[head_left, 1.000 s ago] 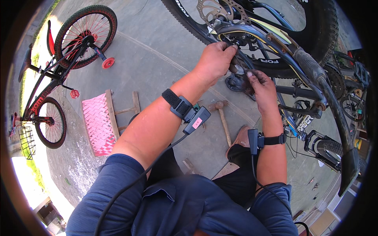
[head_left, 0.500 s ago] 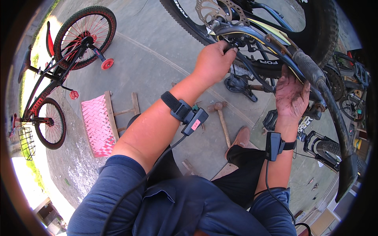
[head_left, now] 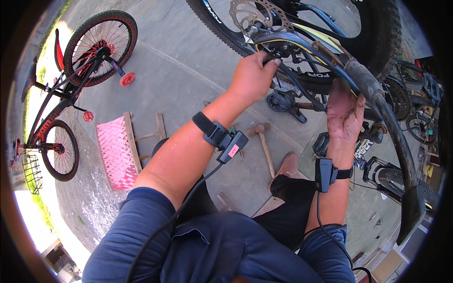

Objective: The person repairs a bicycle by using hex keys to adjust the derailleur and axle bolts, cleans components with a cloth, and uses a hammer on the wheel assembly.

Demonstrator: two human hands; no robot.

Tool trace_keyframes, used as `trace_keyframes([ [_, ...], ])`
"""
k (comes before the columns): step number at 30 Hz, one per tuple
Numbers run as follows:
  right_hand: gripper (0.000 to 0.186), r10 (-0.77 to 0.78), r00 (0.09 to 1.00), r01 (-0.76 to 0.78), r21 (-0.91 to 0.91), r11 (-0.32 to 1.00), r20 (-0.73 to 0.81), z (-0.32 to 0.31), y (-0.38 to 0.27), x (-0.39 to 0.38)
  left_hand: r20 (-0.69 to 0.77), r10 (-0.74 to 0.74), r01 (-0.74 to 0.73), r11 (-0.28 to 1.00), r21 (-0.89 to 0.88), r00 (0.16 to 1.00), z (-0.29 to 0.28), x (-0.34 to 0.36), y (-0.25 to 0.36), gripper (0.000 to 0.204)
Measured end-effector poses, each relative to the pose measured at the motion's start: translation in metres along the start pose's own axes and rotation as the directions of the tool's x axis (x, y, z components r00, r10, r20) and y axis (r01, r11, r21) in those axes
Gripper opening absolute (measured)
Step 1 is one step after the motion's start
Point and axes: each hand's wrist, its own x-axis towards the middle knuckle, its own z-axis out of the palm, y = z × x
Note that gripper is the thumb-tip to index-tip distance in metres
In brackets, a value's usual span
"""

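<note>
A bicycle lies at the upper right, with its brake disc [head_left: 237,18], chunky tyre [head_left: 388,42] and dark frame tube with a grey sleeve [head_left: 363,78] toward me. My left hand [head_left: 255,78] is closed at the small black parts [head_left: 279,54] beside the disc. Thumb and fingertips pinch there on something dark that I cannot make out. My right hand [head_left: 343,113], smudged with black, is turned palm up below the frame tube. Its thumb stands apart from the fingers, which are blurred and partly hidden behind the tube. I see nothing in its palm.
A wooden-handled hammer [head_left: 267,150] lies on the concrete by my shoe [head_left: 289,165]. A pink woven stool [head_left: 114,153] is on the left, with a black and red bicycle [head_left: 49,113] beyond. A pedal and crank [head_left: 283,104] sit below the wheel; more bicycles [head_left: 420,127] crowd the right side.
The bicycle shifts slightly left in view. My right hand moves a little left and blurs at the fingers. The left hand keeps its pinch beside the disc.
</note>
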Motion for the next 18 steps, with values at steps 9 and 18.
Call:
trace_keyframes([
  [9,0.048,0.029,1.000,-0.029,-0.017,0.999,-0.003,0.000,-0.001,0.001,0.401,-0.484,0.618,0.477,-0.625,0.778,0.009,-0.016,-0.001,0.060],
  [18,0.057,0.024,0.999,-0.026,-0.052,0.998,-0.033,-0.012,0.000,0.003,0.554,-0.376,0.640,0.155,-0.752,0.742,0.025,-0.020,-0.005,0.078],
])
